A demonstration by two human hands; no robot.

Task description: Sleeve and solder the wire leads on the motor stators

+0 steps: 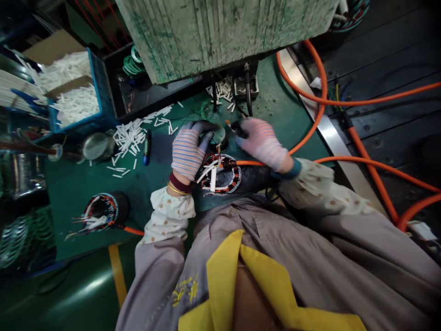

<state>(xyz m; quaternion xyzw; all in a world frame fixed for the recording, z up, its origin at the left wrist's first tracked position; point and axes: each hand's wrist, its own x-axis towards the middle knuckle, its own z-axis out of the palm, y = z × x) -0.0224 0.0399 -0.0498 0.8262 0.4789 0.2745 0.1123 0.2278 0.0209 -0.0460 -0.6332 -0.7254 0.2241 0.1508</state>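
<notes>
Two wound stators sit on the green workbench, one just below the gloved hands, the other off left. The left hand curls over a small round part; the right hand pinches a black tool.

Far from the hands, the green machine block stands in the way, and on the right an orange cable blocks the passing. Beside the left hand, the green bench gives some free room.
</notes>
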